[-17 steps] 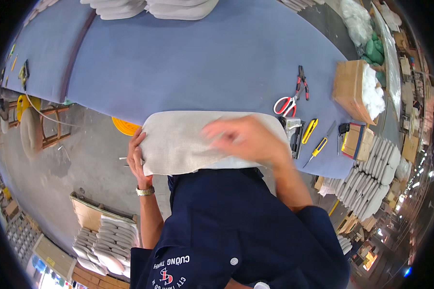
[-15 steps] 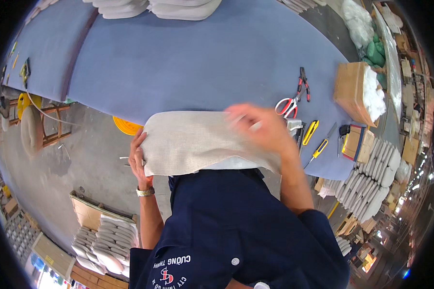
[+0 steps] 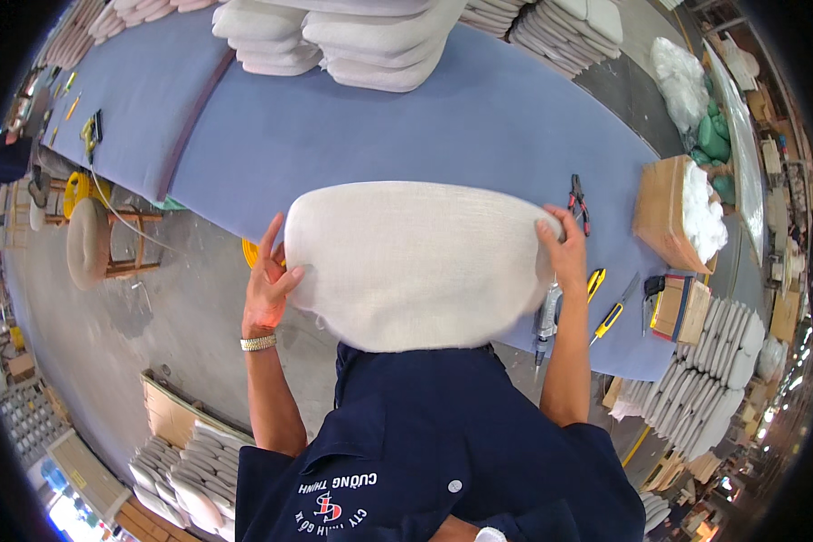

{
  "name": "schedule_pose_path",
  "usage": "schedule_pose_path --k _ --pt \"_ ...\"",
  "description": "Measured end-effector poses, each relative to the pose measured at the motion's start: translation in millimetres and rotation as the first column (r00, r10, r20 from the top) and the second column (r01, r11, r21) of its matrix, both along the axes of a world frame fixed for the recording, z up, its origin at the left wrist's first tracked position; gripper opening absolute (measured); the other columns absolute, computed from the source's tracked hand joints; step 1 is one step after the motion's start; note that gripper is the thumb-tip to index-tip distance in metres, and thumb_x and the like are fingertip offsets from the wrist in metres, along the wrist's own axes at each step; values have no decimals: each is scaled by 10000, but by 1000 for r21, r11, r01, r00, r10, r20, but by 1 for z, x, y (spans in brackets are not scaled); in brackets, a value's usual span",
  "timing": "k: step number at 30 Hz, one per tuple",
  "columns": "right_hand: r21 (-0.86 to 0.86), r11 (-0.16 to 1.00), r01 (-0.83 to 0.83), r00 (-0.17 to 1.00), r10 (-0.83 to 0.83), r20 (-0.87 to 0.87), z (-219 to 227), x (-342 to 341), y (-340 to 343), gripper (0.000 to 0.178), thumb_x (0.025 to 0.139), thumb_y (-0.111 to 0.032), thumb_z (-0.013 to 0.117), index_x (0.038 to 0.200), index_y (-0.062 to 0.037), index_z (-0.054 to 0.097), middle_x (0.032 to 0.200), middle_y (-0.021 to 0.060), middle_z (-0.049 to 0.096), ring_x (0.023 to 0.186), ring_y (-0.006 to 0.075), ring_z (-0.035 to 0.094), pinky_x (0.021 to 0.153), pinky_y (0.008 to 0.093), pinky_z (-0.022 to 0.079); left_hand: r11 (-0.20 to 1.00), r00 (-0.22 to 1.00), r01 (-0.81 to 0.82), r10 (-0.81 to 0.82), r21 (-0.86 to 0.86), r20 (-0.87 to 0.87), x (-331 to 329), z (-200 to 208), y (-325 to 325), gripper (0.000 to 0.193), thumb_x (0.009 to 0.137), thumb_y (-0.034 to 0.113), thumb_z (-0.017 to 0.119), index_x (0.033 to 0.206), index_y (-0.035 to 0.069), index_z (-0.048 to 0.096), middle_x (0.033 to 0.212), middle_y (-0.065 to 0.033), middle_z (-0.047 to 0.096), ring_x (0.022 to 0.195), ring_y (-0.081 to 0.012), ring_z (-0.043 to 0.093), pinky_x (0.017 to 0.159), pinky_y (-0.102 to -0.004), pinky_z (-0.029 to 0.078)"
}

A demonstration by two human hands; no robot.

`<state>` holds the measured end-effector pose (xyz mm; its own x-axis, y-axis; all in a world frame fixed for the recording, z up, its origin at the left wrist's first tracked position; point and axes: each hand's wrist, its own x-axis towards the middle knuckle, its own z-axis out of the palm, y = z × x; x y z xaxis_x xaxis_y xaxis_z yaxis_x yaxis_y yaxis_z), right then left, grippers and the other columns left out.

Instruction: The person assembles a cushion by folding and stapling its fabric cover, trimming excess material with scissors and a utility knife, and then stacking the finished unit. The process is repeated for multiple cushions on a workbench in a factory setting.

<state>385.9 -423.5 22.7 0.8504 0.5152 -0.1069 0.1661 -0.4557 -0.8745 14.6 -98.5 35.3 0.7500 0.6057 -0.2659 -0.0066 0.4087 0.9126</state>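
A pale beige fabric-covered seat cushion [image 3: 415, 262] is held between my two hands, in front of my body at the table edge. Along its lower edge the cloth hangs loosely curved. My left hand [image 3: 269, 287] supports the left end, thumb toward the front and fingers along the rim. At the upper right corner, my right hand [image 3: 565, 244] pinches the edge, with the thumb on top. Just beyond the right forearm lies a silver metal tool [image 3: 546, 321], partly hidden by the arm and cushion.
On the blue-covered table [image 3: 370, 135] lie red-and-black pliers [image 3: 579, 206], a yellow cutter [image 3: 596, 284] and a yellow-handled blade [image 3: 611, 318]. A cardboard box [image 3: 664, 212] of white stuffing stands at right. Stacked cushions [image 3: 379, 45] sit at the far side; more [image 3: 696, 379] are piled lower right.
My right hand has moved from above the cloth to the cushion's right edge. The cushion is now lifted and turned to show a smooth face; the view has shifted slightly.
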Motion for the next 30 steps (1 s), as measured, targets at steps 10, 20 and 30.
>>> schedule_pose_path --k 10,20,30 --pt "81 997 -7 857 -35 515 -19 17 58 281 1007 -307 692 1051 -37 753 969 56 721 876 152 634 775 310 492 761 838 349 9 548 -546 41 -20 21 698 720 217 962 1318 40 650 1211 -100 731 1142 -198 681 997 -371 537" --pt "93 987 130 988 -121 -99 -54 -33 -30 268 1029 -242 675 949 -2 763 951 36 764 817 74 582 769 256 462 810 845 335 -33 480 -534 -23 -47 -52 903 785 82 886 1576 127 452 1589 -161 490 1437 -253 498 1184 -376 409" --pt "-206 961 -187 950 123 -285 6 -8 -6 452 1048 -366 618 1370 -54 666 1363 168 658 1333 272 566 1144 350 384 936 927 -126 229 328 -297 34 -36 -24 785 889 -67 693 1588 118 386 1470 -152 580 1317 -286 595 1103 -404 486"
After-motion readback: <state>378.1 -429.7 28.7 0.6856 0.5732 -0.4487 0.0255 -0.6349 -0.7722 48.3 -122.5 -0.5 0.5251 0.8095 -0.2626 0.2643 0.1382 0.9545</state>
